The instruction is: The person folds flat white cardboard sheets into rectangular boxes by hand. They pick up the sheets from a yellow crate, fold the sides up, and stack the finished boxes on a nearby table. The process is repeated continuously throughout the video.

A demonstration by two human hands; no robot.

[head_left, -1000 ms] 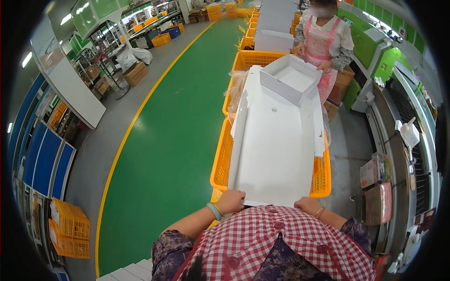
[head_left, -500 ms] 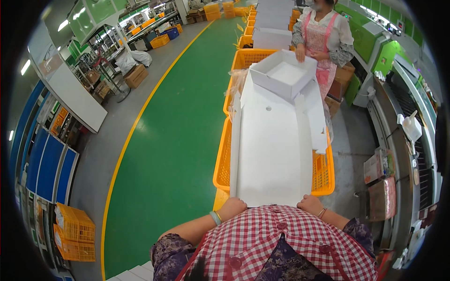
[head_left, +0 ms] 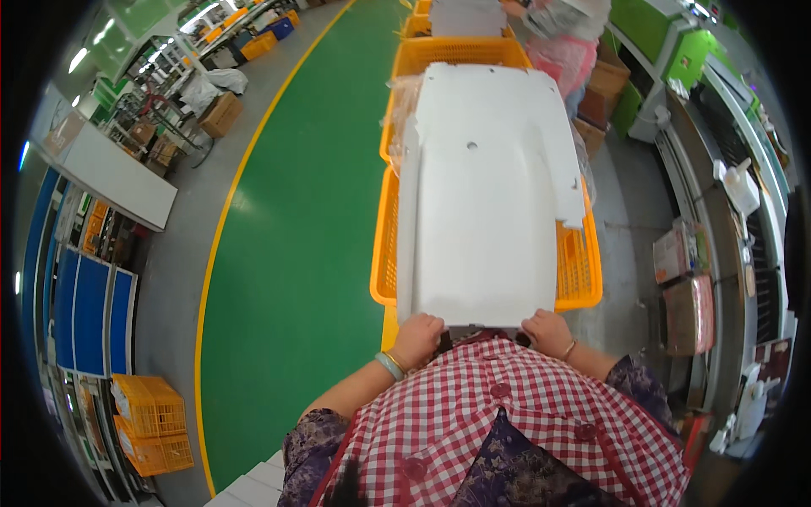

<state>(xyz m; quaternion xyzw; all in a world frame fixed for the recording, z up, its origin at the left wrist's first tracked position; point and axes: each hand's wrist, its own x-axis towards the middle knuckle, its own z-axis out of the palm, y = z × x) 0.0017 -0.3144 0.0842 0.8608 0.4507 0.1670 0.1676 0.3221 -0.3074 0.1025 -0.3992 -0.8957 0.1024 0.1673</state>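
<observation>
A long white cardboard box blank (head_left: 481, 220) lies lengthwise in front of me, with raised flaps along its sides and a small round hole toward its far half. My left hand (head_left: 418, 339) is closed on the near left corner of the blank. At the near right corner, my right hand (head_left: 549, 333) grips the same edge, fingers curled. Yellow plastic crates (head_left: 384, 245) are under the blank, their rims showing on both sides. Clear plastic film (head_left: 404, 106) pokes out at the far left of the blank.
A co-worker in a pink apron (head_left: 562, 63) stands at the far right, blurred. More white card (head_left: 466, 19) lies farther along the row. Machinery (head_left: 710, 203) lines the right side. A green floor lane (head_left: 287, 253) runs at left; yellow crates (head_left: 152, 422) are stacked lower left.
The white folded tray that stood on the blank's far end under the co-worker's hand is gone from there. My hands and the blank's near edge sit higher in view, and the view has tilted downward.
</observation>
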